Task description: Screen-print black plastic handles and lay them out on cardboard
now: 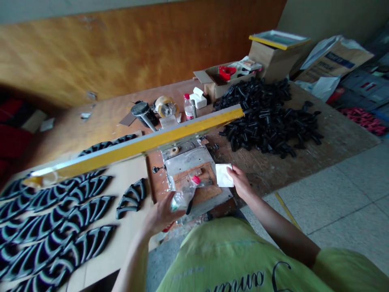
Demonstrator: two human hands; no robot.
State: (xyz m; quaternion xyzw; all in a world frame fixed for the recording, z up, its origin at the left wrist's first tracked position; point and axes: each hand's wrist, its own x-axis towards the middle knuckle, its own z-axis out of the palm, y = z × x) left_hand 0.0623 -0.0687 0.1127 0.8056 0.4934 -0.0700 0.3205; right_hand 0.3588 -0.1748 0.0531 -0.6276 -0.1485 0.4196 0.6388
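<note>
My left hand is wrapped round a clear plastic bottle with a red cap. The bottle is tilted, its cap pointing up and away from me. Between finger and thumb, my right hand pinches a folded white tissue or cloth. Below both hands lies a metal base plate with a brown board on top. Above the plate, a long frame with a yellow side is raised and seen edge-on.
Several rows of black curved parts lie on a cardboard sheet at left. A heap of black parts covers the table's right side. Behind the frame stand a dark pot, a tape roll, another red-capped bottle and an open carton.
</note>
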